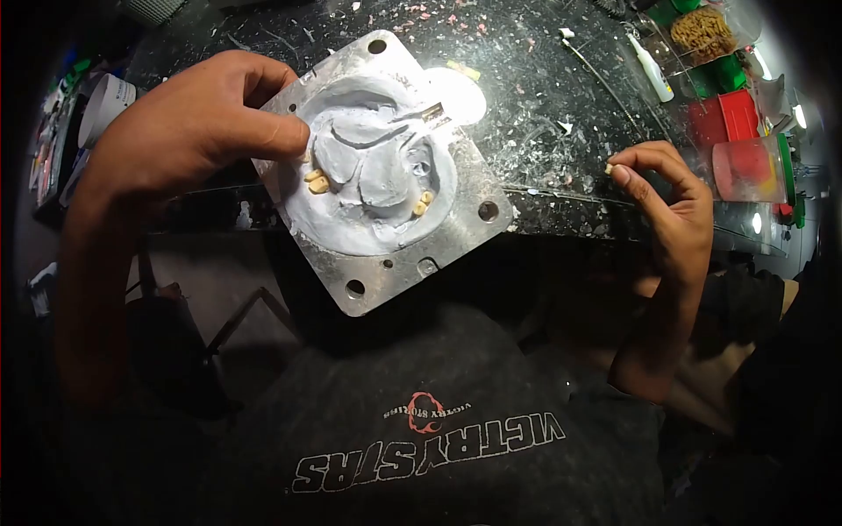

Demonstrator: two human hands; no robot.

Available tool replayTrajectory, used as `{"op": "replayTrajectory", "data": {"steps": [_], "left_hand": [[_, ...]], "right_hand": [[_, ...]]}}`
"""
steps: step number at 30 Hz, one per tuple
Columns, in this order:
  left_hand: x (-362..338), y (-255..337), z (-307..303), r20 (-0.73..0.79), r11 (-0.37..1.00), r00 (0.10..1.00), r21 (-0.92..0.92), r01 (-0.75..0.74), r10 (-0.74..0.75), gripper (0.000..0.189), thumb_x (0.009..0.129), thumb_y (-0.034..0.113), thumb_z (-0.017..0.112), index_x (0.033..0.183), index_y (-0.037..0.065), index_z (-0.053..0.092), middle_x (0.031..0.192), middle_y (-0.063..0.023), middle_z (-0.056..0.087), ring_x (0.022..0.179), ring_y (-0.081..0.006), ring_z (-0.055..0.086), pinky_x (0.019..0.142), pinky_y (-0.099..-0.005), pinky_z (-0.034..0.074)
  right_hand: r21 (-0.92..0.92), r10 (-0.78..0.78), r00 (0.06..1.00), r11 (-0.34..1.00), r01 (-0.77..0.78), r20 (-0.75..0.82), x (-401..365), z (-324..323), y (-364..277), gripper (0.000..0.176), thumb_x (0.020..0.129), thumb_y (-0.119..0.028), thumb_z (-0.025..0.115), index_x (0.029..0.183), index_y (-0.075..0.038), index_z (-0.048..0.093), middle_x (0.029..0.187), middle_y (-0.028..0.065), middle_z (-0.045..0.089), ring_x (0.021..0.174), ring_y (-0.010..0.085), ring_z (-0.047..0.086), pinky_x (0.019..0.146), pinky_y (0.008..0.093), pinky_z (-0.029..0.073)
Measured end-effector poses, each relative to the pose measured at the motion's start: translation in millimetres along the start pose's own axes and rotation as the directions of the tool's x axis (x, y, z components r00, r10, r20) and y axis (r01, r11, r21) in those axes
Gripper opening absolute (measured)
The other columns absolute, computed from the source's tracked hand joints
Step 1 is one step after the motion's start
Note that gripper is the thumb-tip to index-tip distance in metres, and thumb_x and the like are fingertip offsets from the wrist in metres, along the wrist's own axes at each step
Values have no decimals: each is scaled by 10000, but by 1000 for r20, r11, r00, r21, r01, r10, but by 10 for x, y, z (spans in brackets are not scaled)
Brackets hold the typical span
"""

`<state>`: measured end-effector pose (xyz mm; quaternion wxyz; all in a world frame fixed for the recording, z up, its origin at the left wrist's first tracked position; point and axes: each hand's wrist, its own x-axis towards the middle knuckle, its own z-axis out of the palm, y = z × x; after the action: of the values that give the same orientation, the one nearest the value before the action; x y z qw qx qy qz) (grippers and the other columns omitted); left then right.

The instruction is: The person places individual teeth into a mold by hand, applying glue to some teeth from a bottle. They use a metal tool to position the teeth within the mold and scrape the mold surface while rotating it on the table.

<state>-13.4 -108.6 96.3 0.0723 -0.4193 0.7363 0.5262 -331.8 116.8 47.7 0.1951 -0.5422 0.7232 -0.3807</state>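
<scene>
A square metal dental flask (pixel 355 287) with holes at its corners is tilted at the bench edge. Pale grey-white plaster (pixel 324 223) fills it, shaped into a mould with a groove. Denture teeth (pixel 317 182) sit in the groove on the left, and more teeth (pixel 422 203) sit on the right. My left hand (pixel 215 114) grips the flask's left edge, its thumb over the plaster near the left teeth; its fingers are mostly hidden behind the metal. Off to the right, my right hand (pixel 667 188) pinches a small cream-coloured tooth (pixel 609 167) between thumb and fingertip, apart from the flask.
The dark bench top (pixel 526 53) is scuffed and strewn with white crumbs. A white squeeze tube (pixel 650 68), a red-and-green container (pixel 750 171) and a box of brown pieces (pixel 702 35) stand on the right. A white tub (pixel 107 110) is behind my left wrist.
</scene>
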Motion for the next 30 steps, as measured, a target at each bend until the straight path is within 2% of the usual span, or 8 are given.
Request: {"op": "replayTrajectory", "data": {"steps": [5,7,10,12,18,23,26,30], "left_hand": [[23,-25,25,-1,998,999,-42,-37,37,415,745,129,707,1120,-47,674,972,-53,713,867,-119,673,809,-271,531],[33,-46,19,17,996,999,-75,-47,48,407,745,130,706,1112,-45,677,951,-50,714,852,-120,673,800,-270,531],[22,-56,34,0,997,999,-55,-50,50,387,742,134,708,1089,-38,681,930,-42,712,831,-119,673,783,-271,531],[-14,-28,98,-72,992,995,-105,-69,62,297,744,154,716,957,-51,705,857,-62,703,790,-116,647,786,-267,501],[38,-111,69,-53,987,990,-90,-136,132,283,737,148,706,948,-41,707,862,-41,696,801,-108,640,781,-257,484],[88,-183,38,-41,981,988,-115,-153,149,342,717,141,693,1004,-45,694,884,-47,710,828,-114,651,796,-258,485],[28,-138,96,-111,983,992,-169,-73,55,406,695,140,692,1052,-53,679,915,-71,718,851,-133,670,829,-267,503],[77,-152,34,-32,993,999,-118,-12,8,539,628,214,711,1114,-17,676,991,-52,728,943,-140,686,912,-272,487]], "right_hand": [[-11,29,1000,1000,-29,-10,-2,-7,11,104,882,-80,796,956,-8,780,962,58,715,980,157,637,935,305,454],[-59,-33,999,998,33,-5,18,-8,7,104,878,-88,800,954,-17,783,951,50,716,971,156,639,932,311,457],[-50,-34,999,998,33,-14,24,-3,-4,102,875,-94,804,951,-28,787,944,43,719,962,154,641,927,310,458],[-48,-39,999,998,38,-15,30,1,-6,102,874,-95,804,951,-29,787,943,42,719,957,153,642,924,309,459],[-45,-88,996,995,87,-18,56,13,7,105,866,-113,802,939,-38,792,930,52,744,942,173,672,929,321,471],[-70,-97,994,993,93,-44,57,-18,32,112,859,-152,802,908,-52,793,914,45,755,924,187,679,961,349,447],[-201,-159,987,968,150,-31,67,-33,27,137,867,-210,794,896,-76,792,891,25,751,919,200,675,1031,386,396],[-264,-170,985,951,162,-10,80,-19,13,120,880,-218,782,901,-100,793,892,2,744,950,185,662,1089,407,339]]}}
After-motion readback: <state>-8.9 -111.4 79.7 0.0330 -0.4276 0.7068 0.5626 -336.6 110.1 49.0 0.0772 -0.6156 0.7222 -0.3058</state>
